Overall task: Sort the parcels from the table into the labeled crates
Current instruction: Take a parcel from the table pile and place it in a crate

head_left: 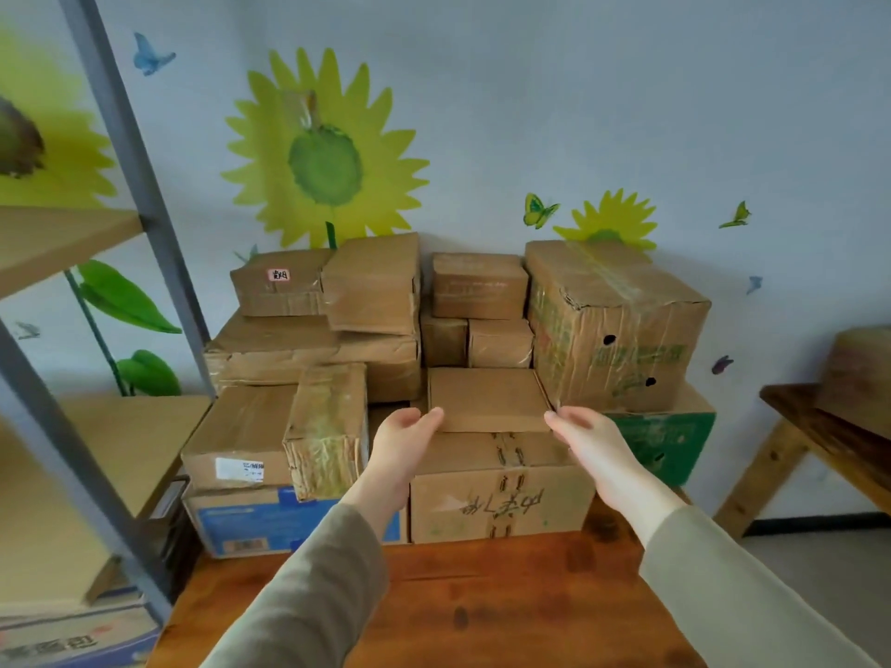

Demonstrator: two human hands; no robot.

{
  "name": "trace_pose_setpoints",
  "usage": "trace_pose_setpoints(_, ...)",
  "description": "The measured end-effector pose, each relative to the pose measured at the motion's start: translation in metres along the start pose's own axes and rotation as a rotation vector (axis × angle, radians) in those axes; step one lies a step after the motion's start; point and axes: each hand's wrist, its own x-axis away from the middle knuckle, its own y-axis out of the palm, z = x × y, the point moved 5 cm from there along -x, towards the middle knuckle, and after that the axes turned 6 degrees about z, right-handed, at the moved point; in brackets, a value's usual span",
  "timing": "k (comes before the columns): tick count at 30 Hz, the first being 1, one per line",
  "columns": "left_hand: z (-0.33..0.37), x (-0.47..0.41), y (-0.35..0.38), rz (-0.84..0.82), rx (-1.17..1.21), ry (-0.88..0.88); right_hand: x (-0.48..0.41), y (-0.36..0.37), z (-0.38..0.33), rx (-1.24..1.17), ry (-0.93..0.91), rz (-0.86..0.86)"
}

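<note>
Several brown cardboard parcels are stacked against the wall at the back of a wooden table (482, 595). A small flat parcel (488, 399) lies on top of a larger box with handwriting (501, 494) at the front of the pile. My left hand (402, 443) reaches to the small parcel's left front corner, fingertips at its edge, fingers relaxed. At the right front corner is my right hand (586, 438), fingers loosely extended and just touching the edge. Neither hand grips it.
A tall box with green print (612, 325) stands right of the small parcel on a green box (665, 441). A blue-printed box (241, 523) sits low on the left. A metal shelf (125, 151) stands left. A wooden bench (819, 426) is at right.
</note>
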Motion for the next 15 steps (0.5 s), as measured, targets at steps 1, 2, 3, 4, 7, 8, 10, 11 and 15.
trace_pose_setpoints(1, -0.001, -0.008, 0.001, 0.015, 0.001, -0.006, -0.009, 0.003, 0.002, 0.003, 0.011, -0.002)
trace_pose_setpoints(2, -0.003, -0.016, 0.003, 0.033, 0.004, -0.016, -0.019, 0.005, 0.004, 0.008, 0.022, -0.005)
trace_pose_setpoints(3, -0.004, -0.026, 0.006, 0.054, 0.010, -0.029, -0.031, 0.007, 0.007, 0.013, 0.031, -0.010)
trace_pose_setpoints(4, -0.005, -0.033, 0.009, 0.071, 0.017, -0.044, -0.041, 0.009, 0.008, 0.019, 0.040, -0.014)
trace_pose_setpoints(7, -0.007, -0.056, 0.019, 0.117, 0.025, -0.078, -0.073, 0.012, 0.016, 0.045, 0.082, -0.030)
trace_pose_setpoints(8, -0.007, -0.064, 0.022, 0.138, 0.011, -0.084, -0.082, 0.013, 0.020, 0.060, 0.101, -0.039)
trace_pose_setpoints(10, -0.009, -0.075, 0.026, 0.175, -0.013, -0.096, -0.097, 0.018, 0.027, 0.086, 0.132, -0.053)
trace_pose_setpoints(11, -0.012, -0.081, 0.029, 0.192, -0.019, -0.102, -0.103, 0.020, 0.031, 0.096, 0.142, -0.057)
trace_pose_setpoints(15, -0.018, -0.099, 0.041, 0.244, -0.069, -0.107, -0.120, 0.030, 0.044, 0.110, 0.159, -0.060)
